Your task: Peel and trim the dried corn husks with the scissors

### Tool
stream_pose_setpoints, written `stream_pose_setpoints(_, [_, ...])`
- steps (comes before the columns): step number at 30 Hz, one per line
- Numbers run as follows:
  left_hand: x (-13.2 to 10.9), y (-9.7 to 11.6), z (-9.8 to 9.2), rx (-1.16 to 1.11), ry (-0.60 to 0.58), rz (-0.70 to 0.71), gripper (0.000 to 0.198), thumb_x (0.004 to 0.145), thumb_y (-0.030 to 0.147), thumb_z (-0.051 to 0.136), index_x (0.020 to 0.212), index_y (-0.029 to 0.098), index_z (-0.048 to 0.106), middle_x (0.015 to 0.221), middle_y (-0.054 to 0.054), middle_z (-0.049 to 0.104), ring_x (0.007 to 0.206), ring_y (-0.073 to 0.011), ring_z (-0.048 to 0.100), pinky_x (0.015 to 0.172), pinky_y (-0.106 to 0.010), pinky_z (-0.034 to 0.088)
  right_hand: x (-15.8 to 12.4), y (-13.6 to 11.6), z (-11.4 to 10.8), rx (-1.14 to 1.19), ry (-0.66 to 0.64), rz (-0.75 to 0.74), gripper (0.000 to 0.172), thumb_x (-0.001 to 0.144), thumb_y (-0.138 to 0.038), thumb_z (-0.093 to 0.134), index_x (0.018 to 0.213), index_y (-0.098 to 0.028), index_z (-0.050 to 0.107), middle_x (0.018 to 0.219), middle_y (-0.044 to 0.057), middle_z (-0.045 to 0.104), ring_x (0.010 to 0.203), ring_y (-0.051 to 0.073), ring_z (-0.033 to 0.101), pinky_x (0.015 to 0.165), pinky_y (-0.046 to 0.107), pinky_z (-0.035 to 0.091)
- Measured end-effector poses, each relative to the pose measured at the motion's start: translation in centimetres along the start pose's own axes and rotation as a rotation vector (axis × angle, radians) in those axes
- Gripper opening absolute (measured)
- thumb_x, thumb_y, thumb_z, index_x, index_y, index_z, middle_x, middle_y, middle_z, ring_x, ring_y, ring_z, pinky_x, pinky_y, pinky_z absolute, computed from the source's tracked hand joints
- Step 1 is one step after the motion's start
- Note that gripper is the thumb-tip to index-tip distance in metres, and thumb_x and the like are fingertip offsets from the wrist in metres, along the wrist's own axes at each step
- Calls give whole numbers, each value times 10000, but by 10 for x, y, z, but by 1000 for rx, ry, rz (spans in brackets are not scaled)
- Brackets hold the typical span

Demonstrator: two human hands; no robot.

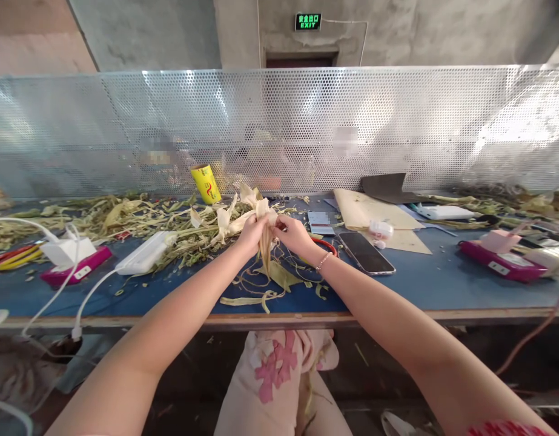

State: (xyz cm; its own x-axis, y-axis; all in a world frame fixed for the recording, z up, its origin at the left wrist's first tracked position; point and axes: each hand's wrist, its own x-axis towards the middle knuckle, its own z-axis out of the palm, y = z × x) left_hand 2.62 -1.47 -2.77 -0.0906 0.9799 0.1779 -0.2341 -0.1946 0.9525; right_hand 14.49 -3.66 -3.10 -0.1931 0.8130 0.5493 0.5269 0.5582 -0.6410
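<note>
Over the middle of the blue table (188, 300), my left hand (252, 235) is closed around a bunch of dry, pale husk leaves (262, 208) that look like corn husks. Strips of it hang down below the fingers. My right hand (294, 235), with a bracelet at its wrist, pinches at the same husk from the right side, close against the left hand. Its fingertips are partly hidden, so the exact grip is hard to see. Beneath both hands lie loose husk pieces (281, 275) and thin curled strips. More dried stalks and leaves (188, 239) are heaped to the left.
A yellow cardboard tube (206, 183) leans near the perforated metal screen (170, 121). Right of my hands lie a black phone (366, 253), a small white bottle (381, 230) and brown paper (365, 209). Left are a white power bank (145, 251) and a magenta power strip (77, 266) with cables.
</note>
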Motion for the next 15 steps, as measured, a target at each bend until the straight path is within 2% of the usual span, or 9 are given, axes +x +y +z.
stream_pose_setpoints(3, [-1, 0, -1, -44, -51, -6, 114, 668, 215, 585, 696, 165, 486, 557, 32, 514, 520, -107, 511, 530, -235, 403, -3, 2, -2, -11, 40, -87, 117, 741, -216, 485, 630, -197, 452, 638, -18, 514, 621, 115, 473, 629, 238, 378])
stream_pose_setpoints(7, [-2, 2, -2, -35, -18, 6, 107, 667, 203, 578, 663, 158, 480, 513, 45, 472, 468, -84, 459, 485, -217, 362, 3, 4, -3, -30, 42, -225, 85, 768, -197, 471, 705, -192, 528, 739, 21, 558, 699, 133, 504, 687, 261, 415])
stream_pose_setpoints(10, [3, 1, -3, -27, -10, 4, 77, 678, 195, 562, 672, 164, 492, 533, 36, 494, 482, -91, 470, 487, -220, 366, 6, -9, -16, 5, 44, -185, 86, 754, -211, 532, 820, -191, 583, 795, 45, 590, 755, 152, 536, 743, 299, 446])
stream_pose_setpoints(12, [7, -1, -6, 2, 51, 9, 69, 694, 203, 551, 679, 172, 493, 540, 34, 500, 502, -98, 485, 502, -223, 379, -15, -33, -32, 74, 97, -89, 106, 741, -217, 573, 838, -206, 613, 840, 55, 612, 814, 165, 561, 777, 320, 464])
stream_pose_setpoints(14, [12, -3, -11, 49, 131, 4, 97, 715, 241, 547, 677, 177, 486, 530, 37, 486, 505, -99, 487, 504, -220, 379, -64, -67, -47, 262, 6, 72, 78, 768, -240, 564, 764, -250, 641, 778, 35, 628, 795, 160, 595, 694, 278, 507])
stream_pose_setpoints(15, [13, -4, -14, 63, 144, -11, 108, 717, 257, 553, 683, 178, 488, 531, 37, 484, 508, -101, 492, 506, -221, 380, -97, -83, -51, 377, -48, 182, 133, 795, -261, 535, 730, -269, 651, 748, 27, 634, 778, 155, 612, 637, 253, 523])
